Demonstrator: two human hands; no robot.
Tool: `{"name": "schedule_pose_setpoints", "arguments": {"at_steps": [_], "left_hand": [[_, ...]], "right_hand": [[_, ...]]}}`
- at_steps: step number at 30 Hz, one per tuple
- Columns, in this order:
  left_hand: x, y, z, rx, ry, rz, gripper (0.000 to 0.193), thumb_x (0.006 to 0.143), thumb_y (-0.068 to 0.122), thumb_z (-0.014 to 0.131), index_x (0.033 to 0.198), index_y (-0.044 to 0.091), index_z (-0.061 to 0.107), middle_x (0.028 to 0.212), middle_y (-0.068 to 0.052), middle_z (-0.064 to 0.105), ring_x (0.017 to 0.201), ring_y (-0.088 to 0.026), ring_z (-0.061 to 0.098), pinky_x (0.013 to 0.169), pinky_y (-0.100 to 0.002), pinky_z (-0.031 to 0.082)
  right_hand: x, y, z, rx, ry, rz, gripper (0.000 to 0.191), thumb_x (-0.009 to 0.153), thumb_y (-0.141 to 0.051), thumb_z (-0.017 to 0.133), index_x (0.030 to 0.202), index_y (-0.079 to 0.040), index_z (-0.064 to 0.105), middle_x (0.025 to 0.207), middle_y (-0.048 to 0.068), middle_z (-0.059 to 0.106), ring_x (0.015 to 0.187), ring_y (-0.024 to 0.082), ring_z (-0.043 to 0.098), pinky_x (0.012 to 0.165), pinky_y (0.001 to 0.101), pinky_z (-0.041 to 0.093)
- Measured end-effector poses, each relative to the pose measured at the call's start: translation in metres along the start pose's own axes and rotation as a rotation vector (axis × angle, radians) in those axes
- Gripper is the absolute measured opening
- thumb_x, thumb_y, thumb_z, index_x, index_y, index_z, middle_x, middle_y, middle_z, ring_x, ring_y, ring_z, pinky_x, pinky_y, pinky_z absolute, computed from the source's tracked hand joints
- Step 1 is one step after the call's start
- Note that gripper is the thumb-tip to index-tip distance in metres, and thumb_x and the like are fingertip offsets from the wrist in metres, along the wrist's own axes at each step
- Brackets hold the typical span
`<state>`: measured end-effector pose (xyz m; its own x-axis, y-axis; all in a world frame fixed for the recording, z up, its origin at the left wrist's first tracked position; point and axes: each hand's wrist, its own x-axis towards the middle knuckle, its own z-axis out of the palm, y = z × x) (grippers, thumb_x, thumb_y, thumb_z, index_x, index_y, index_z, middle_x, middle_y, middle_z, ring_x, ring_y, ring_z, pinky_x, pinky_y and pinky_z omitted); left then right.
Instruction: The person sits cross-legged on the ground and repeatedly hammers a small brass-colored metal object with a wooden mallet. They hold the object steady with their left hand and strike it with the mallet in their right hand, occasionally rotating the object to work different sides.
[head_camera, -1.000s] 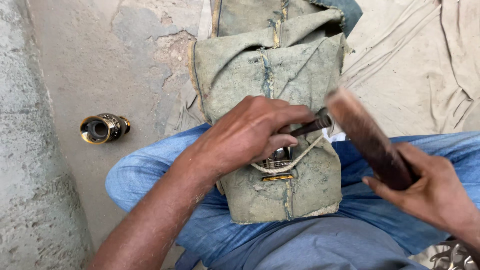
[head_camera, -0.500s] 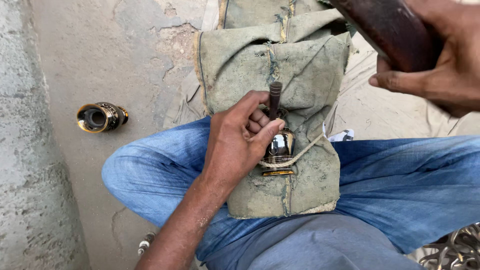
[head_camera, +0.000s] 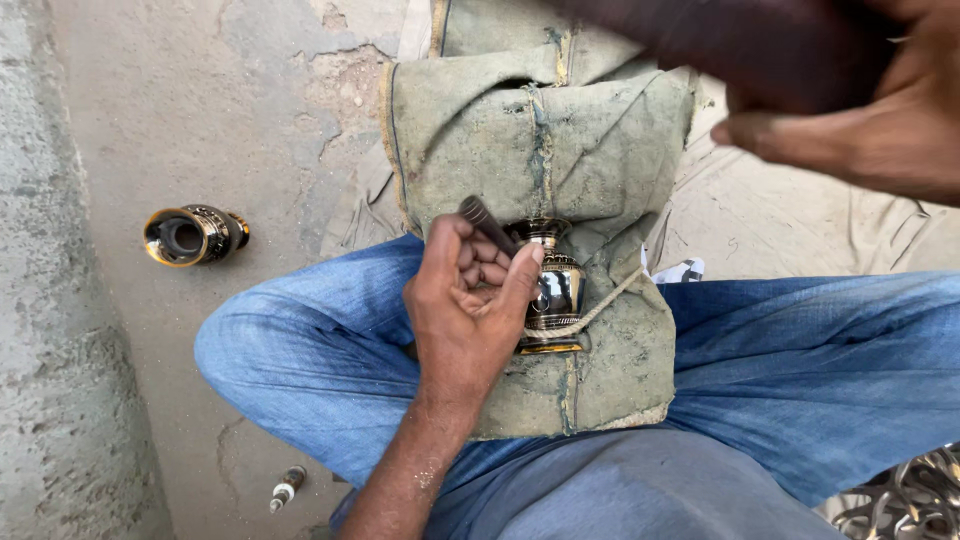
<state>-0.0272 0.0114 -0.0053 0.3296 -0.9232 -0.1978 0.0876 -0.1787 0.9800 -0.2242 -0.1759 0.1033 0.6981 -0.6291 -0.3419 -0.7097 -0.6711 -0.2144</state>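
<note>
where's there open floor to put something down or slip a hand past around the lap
Bare concrete floor lies between the brass vase on its side and the green cloth pad. More lies below that vase, down to a small tool. The lap is crowded: left hand with a dark punch against the shiny pot, right hand raised above.

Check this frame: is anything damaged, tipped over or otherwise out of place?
Two things stand out. A second brass pot lies on its side on the concrete floor, apart from the pot on the cloth pad. The floor's surface is cracked and flaking near the pad's top left corner.
</note>
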Motion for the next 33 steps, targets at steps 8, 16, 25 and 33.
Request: {"name": "schedule_pose_setpoints", "arguments": {"at_steps": [8, 16, 25, 33], "left_hand": [[-0.013, -0.006, 0.01, 0.022, 0.12, 0.054, 0.026, 0.094, 0.004, 0.078, 0.103, 0.0, 0.054, 0.084, -0.004, 0.066, 0.075, -0.003, 0.066, 0.064, -0.017, 0.057], [-0.013, -0.005, 0.009, 0.081, 0.113, 0.077, 0.025, 0.095, 0.005, 0.078, 0.104, 0.001, 0.055, 0.082, -0.004, 0.067, 0.074, -0.005, 0.068, 0.061, -0.018, 0.058], [-0.008, 0.002, 0.009, 0.172, 0.063, 0.092, 0.026, 0.092, 0.008, 0.079, 0.111, 0.0, 0.062, 0.083, -0.002, 0.064, 0.073, -0.004, 0.064, 0.06, -0.018, 0.058], [0.01, 0.011, 0.008, 0.264, -0.045, 0.084, 0.033, 0.086, 0.009, 0.083, 0.115, 0.002, 0.067, 0.077, -0.002, 0.068, 0.068, -0.004, 0.065, 0.056, -0.02, 0.056]], "right_hand": [[-0.014, -0.01, -0.001, -0.024, 0.211, -0.027, 0.068, 0.083, 0.014, 0.071, 0.147, -0.009, 0.06, 0.115, 0.021, 0.074, 0.077, 0.025, 0.074, 0.065, 0.0334, 0.061], [-0.005, -0.027, -0.009, 0.019, 0.204, 0.081, 0.044, 0.097, -0.002, 0.07, 0.139, -0.008, 0.061, 0.089, 0.02, 0.072, 0.071, 0.024, 0.073, 0.058, 0.0347, 0.058], [0.018, -0.043, -0.027, -0.013, 0.023, -0.03, 0.076, 0.075, 0.003, 0.078, 0.146, -0.017, 0.06, 0.108, 0.012, 0.073, 0.087, 0.024, 0.074, 0.074, 0.0383, 0.059], [-0.01, 0.01, -0.014, -0.14, -0.035, 0.106, 0.079, 0.069, -0.003, 0.086, 0.144, -0.018, 0.065, 0.108, 0.012, 0.077, 0.084, 0.021, 0.076, 0.078, 0.0349, 0.062]]}}
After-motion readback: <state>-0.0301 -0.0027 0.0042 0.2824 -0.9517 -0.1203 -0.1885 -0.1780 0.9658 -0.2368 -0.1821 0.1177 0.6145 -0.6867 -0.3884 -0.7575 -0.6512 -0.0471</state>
